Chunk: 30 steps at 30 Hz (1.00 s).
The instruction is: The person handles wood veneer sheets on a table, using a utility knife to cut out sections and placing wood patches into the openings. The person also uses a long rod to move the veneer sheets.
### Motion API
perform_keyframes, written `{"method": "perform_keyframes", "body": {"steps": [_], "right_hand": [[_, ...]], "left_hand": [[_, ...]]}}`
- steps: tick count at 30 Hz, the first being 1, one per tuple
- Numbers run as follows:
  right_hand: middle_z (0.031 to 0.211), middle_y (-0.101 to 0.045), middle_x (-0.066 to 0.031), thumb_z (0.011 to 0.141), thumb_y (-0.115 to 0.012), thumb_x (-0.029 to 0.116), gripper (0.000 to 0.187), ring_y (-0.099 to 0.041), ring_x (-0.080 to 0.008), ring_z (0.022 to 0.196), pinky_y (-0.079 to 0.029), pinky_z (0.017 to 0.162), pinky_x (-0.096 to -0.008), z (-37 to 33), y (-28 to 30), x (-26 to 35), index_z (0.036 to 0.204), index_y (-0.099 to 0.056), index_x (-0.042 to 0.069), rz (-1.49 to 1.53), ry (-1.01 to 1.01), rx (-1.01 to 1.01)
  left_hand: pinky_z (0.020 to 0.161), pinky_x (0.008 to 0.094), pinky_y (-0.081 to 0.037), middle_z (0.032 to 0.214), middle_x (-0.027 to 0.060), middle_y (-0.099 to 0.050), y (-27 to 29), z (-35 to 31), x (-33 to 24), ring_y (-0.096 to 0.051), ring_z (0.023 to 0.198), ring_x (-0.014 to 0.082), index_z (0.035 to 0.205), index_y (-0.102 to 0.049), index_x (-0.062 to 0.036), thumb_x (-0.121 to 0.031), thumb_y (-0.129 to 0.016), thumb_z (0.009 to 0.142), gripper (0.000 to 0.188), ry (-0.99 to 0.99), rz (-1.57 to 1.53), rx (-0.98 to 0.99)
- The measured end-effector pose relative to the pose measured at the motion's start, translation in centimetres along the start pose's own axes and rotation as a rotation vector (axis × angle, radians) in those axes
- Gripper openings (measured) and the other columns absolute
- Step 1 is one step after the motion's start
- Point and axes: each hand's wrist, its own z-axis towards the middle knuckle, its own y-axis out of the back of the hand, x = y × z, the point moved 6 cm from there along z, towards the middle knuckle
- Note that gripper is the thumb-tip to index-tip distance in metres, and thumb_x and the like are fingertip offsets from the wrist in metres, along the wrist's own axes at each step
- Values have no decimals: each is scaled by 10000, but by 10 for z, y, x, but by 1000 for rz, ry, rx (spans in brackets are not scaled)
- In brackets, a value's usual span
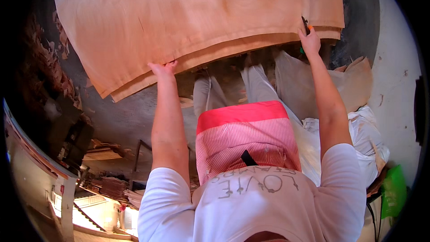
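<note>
A broad, pale orange-brown wood veneer sheet [188, 13] spreads out in front of me, on top of at least one more sheet [233, 47] whose edge sticks out below. At the near edge, left of the middle, my left hand [164, 69] grips the veneer, its fingers partly hidden at the rim. Near the right end of that edge, my right hand [310, 42] is closed round a small black tool [305, 25] with an orange part; its exact kind is too small to tell. A narrow strip or overlapping sheet [326, 0] lies along the right side.
Torn veneer scraps [56, 71] are heaped at the far left. A grey-brown sheet or cloth [345, 85] and white plastic sacking [365, 134] lie by the pale wall [398, 62] at right. Below them is a green bag [394, 191]. A red striped apron [246, 139] covers my lap.
</note>
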Motion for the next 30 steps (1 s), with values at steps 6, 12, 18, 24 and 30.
{"method": "perform_keyframes", "body": {"steps": [6,12,18,24,30], "right_hand": [[903,-616,-193,744,-550,470,530,-588,-350,866,-461,727,-428,6,-7,6,1098,-529,75,54,-18,-25],[932,-618,-176,718,-586,503,587,-583,-333,897,-459,746,-401,2,-14,7,1105,-516,67,142,19,-26],[920,-617,-169,677,-640,542,626,-577,-317,913,-441,759,-368,-14,-27,-38,1026,-562,29,494,-152,49],[830,-614,-168,735,-662,404,450,-582,-293,779,-440,711,-354,-86,-38,-89,916,-582,0,642,-292,-68],[799,-578,-139,712,-688,361,401,-556,-307,749,-435,697,-387,-179,-17,-139,882,-576,17,466,-350,-241]], "left_hand": [[1017,546,-147,1404,82,-263,-4,15,16,-186,1303,325,1344,-281,-158,-572,-259,825,664,71,8,-132],[1006,527,-187,1373,64,-328,-16,14,21,-229,1289,285,1310,-346,-167,-477,-255,845,566,-34,196,-65],[999,543,-185,1365,86,-331,-20,2,27,-261,1270,295,1307,-341,-127,-443,-270,848,562,-58,150,-304],[910,543,-297,1306,64,-402,-26,16,26,-362,1188,297,1258,-396,-179,-422,-346,803,518,-56,249,-155],[925,538,-258,1316,96,-347,-14,13,21,-327,1174,317,1265,-343,-127,-452,-344,809,560,-16,167,-150]]}}
